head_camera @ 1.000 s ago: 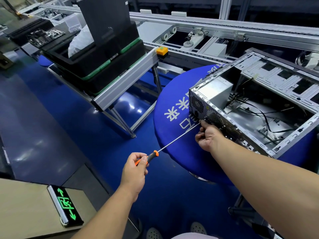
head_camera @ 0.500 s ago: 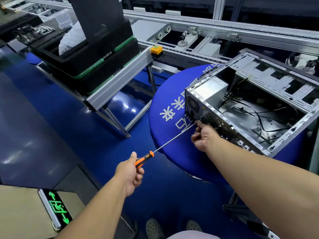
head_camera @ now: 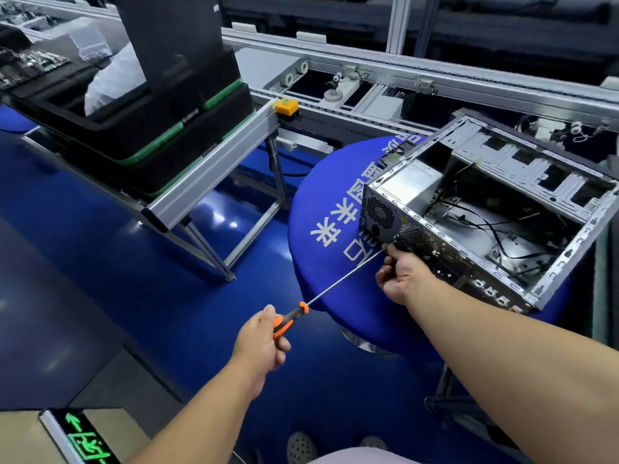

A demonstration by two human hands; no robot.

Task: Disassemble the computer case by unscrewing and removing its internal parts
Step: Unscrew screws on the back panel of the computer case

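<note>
On the round blue worktop (head_camera: 321,262) lies the computer case (head_camera: 485,212), open side up, bare grey metal with black cables loose inside. Left hand (head_camera: 259,343) grips an orange-and-black screwdriver (head_camera: 291,318); right hand (head_camera: 403,276), fingers curled, steadies its shaft at the rear panel.

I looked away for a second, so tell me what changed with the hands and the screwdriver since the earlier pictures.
Little changed. The left hand shifted its grip on the long screwdriver's orange-and-black handle, from fingers near the collar to a fuller fist lower down, as if turning it. The right hand still steadies the shaft tip at the rear panel of the open grey metal computer case, which stays on the round blue table.
</note>
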